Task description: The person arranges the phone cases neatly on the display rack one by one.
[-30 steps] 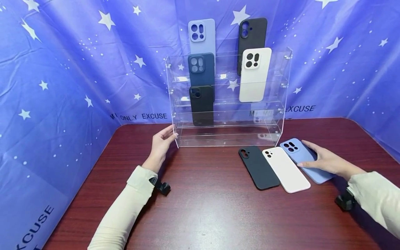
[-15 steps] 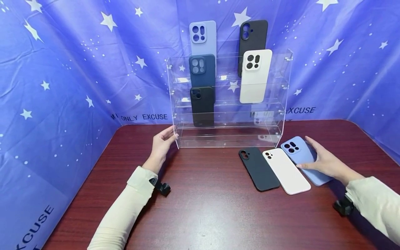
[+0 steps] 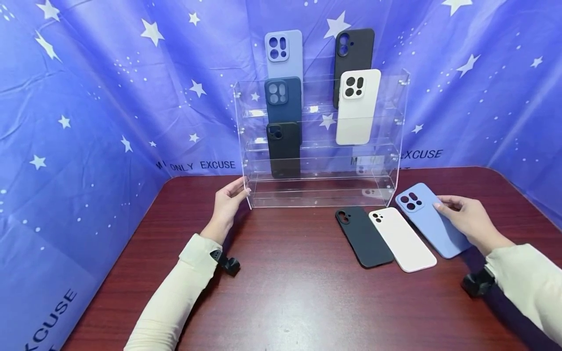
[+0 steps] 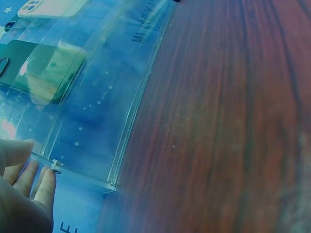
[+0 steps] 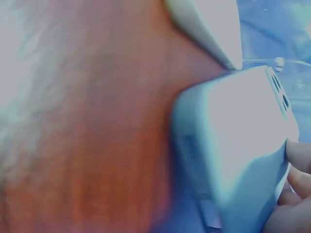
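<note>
My left hand [image 3: 225,207] holds the lower left side of a clear acrylic tiered display stand [image 3: 316,200]; the left wrist view shows the thumb and fingertips at the side panel [image 4: 80,177]. With thumb and fingers my right hand [image 3: 473,222] pinches the right edge of a light blue phone case [image 3: 428,222]. In the right wrist view this case [image 5: 238,150] is tilted above the wood, its camera cutouts toward the stand. Left of it on the table lie a white phone case [image 3: 403,239] and a black phone case [image 3: 363,236], side by side.
On the stand's left tiers are a light blue case [image 3: 295,53], a dark blue case [image 3: 283,111] and a black case [image 3: 284,151]. A white case [image 3: 357,114] and a black case [image 3: 362,48] stand on the right. Star-printed blue cloth [image 3: 193,112] surrounds the table [image 3: 263,292].
My right hand has shifted its hold from across the light blue case to its right edge, and the case has risen and moved slightly toward the back. My left hand has stayed at the stand.
</note>
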A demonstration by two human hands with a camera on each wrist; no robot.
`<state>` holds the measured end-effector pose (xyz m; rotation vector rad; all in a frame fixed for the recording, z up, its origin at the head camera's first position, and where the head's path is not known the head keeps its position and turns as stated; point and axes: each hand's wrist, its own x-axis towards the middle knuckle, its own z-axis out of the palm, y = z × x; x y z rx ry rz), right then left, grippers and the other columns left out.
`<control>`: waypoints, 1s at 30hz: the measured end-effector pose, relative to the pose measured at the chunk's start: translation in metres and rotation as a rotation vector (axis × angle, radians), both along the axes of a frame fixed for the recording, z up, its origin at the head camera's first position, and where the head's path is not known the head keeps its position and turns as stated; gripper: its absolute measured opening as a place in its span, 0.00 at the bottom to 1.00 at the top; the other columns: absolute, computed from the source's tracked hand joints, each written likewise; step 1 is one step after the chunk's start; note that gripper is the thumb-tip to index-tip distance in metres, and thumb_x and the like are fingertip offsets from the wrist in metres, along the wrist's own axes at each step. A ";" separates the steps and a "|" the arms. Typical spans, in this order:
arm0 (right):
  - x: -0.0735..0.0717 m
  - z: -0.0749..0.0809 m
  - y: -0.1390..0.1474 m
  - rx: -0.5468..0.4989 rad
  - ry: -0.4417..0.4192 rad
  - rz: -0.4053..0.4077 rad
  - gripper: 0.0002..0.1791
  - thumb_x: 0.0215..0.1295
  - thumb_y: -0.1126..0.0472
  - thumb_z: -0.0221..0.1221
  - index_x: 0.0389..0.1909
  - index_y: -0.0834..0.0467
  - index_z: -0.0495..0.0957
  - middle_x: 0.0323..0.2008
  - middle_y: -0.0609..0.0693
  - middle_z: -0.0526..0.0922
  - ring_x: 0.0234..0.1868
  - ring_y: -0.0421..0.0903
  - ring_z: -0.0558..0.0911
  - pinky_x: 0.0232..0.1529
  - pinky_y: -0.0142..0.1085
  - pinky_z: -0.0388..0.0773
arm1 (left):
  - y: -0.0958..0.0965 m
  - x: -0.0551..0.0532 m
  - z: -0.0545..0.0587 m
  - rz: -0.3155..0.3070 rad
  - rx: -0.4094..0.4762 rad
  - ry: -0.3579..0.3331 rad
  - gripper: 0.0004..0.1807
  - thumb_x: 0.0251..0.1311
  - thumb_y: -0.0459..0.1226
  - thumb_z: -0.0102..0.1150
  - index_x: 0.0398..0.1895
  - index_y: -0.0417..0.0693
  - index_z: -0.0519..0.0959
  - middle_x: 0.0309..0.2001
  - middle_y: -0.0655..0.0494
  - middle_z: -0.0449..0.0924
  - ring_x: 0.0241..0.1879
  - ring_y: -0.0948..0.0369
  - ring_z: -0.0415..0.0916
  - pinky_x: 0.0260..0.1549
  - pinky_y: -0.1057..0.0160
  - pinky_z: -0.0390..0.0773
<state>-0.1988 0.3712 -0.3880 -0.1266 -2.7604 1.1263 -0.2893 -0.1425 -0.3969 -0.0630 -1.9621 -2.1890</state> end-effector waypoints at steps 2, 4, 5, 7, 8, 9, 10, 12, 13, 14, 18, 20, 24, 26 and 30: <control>0.001 0.005 0.002 -0.055 -0.015 0.002 0.26 0.68 0.51 0.54 0.56 0.68 0.73 0.30 0.28 0.76 0.28 0.22 0.71 0.24 0.25 0.73 | 0.000 -0.001 0.000 -0.002 -0.005 0.001 0.23 0.54 0.20 0.58 0.56 0.30 0.73 0.55 0.35 0.73 0.45 0.59 0.79 0.40 0.74 0.79; 0.002 0.010 0.004 -0.127 -0.030 0.021 0.16 0.67 0.52 0.55 0.50 0.55 0.77 0.28 0.22 0.73 0.28 0.24 0.73 0.25 0.26 0.74 | 0.000 -0.001 0.000 -0.001 0.001 0.001 0.23 0.54 0.20 0.57 0.56 0.30 0.73 0.55 0.35 0.73 0.43 0.62 0.80 0.40 0.74 0.79; 0.003 0.013 0.004 -0.156 -0.035 0.030 0.10 0.67 0.52 0.55 0.46 0.48 0.78 0.28 0.21 0.73 0.28 0.25 0.73 0.26 0.26 0.74 | -0.001 -0.001 0.000 -0.001 0.000 0.002 0.23 0.54 0.20 0.57 0.56 0.30 0.73 0.55 0.35 0.73 0.41 0.64 0.80 0.40 0.74 0.79; 0.006 0.018 0.004 -0.204 -0.032 0.050 0.05 0.67 0.53 0.56 0.38 0.37 0.74 0.28 0.21 0.75 0.29 0.25 0.73 0.26 0.24 0.73 | -0.001 -0.002 0.000 -0.001 -0.002 0.005 0.23 0.53 0.20 0.58 0.56 0.30 0.73 0.55 0.34 0.73 0.40 0.66 0.79 0.40 0.74 0.79; 0.007 0.022 0.004 -0.227 -0.028 0.057 0.09 0.67 0.54 0.56 0.36 0.32 0.72 0.28 0.22 0.75 0.29 0.25 0.74 0.26 0.24 0.73 | -0.001 -0.002 0.000 0.000 -0.001 0.008 0.23 0.53 0.20 0.58 0.56 0.30 0.73 0.55 0.34 0.73 0.40 0.66 0.79 0.40 0.74 0.79; 0.008 0.025 0.003 -0.264 -0.016 0.063 0.11 0.66 0.56 0.56 0.34 0.31 0.72 0.28 0.23 0.77 0.29 0.25 0.74 0.26 0.23 0.73 | -0.001 -0.001 0.000 0.002 -0.002 0.010 0.23 0.53 0.20 0.58 0.56 0.30 0.73 0.55 0.34 0.73 0.40 0.66 0.79 0.39 0.74 0.79; 0.009 0.028 0.002 -0.284 -0.004 0.066 0.13 0.66 0.57 0.57 0.34 0.30 0.73 0.28 0.23 0.77 0.29 0.24 0.74 0.26 0.22 0.72 | -0.001 -0.001 0.000 0.004 -0.006 0.011 0.23 0.53 0.20 0.58 0.56 0.30 0.73 0.55 0.34 0.73 0.40 0.66 0.79 0.39 0.74 0.79; 0.011 0.035 0.001 -0.313 0.031 0.072 0.14 0.66 0.59 0.57 0.34 0.31 0.74 0.27 0.24 0.78 0.29 0.24 0.75 0.26 0.21 0.72 | 0.000 -0.001 0.000 0.004 -0.004 0.011 0.23 0.54 0.20 0.58 0.56 0.30 0.73 0.55 0.35 0.73 0.40 0.66 0.80 0.39 0.74 0.79; 0.012 0.039 0.000 -0.335 0.045 0.077 0.14 0.66 0.61 0.56 0.35 0.32 0.74 0.27 0.25 0.79 0.28 0.25 0.75 0.25 0.21 0.72 | 0.000 -0.001 0.000 0.004 -0.003 0.010 0.23 0.54 0.20 0.57 0.55 0.30 0.73 0.55 0.35 0.73 0.40 0.67 0.79 0.39 0.73 0.79; 0.013 0.042 -0.002 -0.344 0.060 0.076 0.14 0.66 0.61 0.56 0.35 0.33 0.75 0.27 0.25 0.79 0.28 0.25 0.76 0.25 0.21 0.73 | 0.000 -0.001 0.000 0.002 0.001 0.011 0.23 0.54 0.20 0.57 0.55 0.30 0.74 0.55 0.35 0.73 0.39 0.67 0.79 0.39 0.73 0.79; 0.014 0.058 -0.010 -0.382 0.083 0.069 0.11 0.66 0.60 0.57 0.37 0.36 0.75 0.27 0.26 0.80 0.27 0.27 0.78 0.23 0.25 0.76 | 0.002 -0.002 -0.001 -0.003 0.008 0.011 0.23 0.53 0.19 0.57 0.55 0.30 0.73 0.55 0.34 0.74 0.44 0.60 0.80 0.39 0.73 0.79; 0.013 0.065 -0.017 -0.401 0.103 0.059 0.10 0.66 0.60 0.57 0.37 0.37 0.76 0.27 0.27 0.81 0.28 0.27 0.79 0.23 0.26 0.77 | 0.002 -0.003 -0.001 -0.001 0.008 0.011 0.23 0.53 0.19 0.57 0.55 0.29 0.74 0.54 0.34 0.74 0.46 0.55 0.79 0.40 0.74 0.79; 0.008 0.077 -0.035 -0.573 0.184 0.107 0.10 0.64 0.64 0.58 0.37 0.43 0.78 0.28 0.33 0.83 0.28 0.29 0.79 0.24 0.24 0.77 | 0.001 -0.003 -0.001 0.001 0.005 0.014 0.23 0.54 0.20 0.57 0.55 0.29 0.73 0.54 0.34 0.74 0.45 0.57 0.79 0.39 0.74 0.79; 0.004 0.083 -0.046 -0.662 0.237 0.140 0.09 0.63 0.67 0.58 0.37 0.47 0.79 0.28 0.36 0.84 0.28 0.31 0.80 0.25 0.23 0.76 | 0.001 -0.003 -0.002 0.001 0.001 0.016 0.23 0.54 0.20 0.57 0.55 0.29 0.73 0.55 0.34 0.74 0.42 0.61 0.79 0.39 0.74 0.79; -0.007 0.094 -0.070 -0.760 0.332 0.175 0.07 0.62 0.69 0.58 0.36 0.53 0.79 0.27 0.41 0.83 0.28 0.33 0.79 0.26 0.22 0.76 | 0.000 -0.003 -0.003 0.004 0.000 0.016 0.22 0.54 0.19 0.57 0.55 0.30 0.74 0.54 0.34 0.74 0.45 0.57 0.79 0.39 0.73 0.79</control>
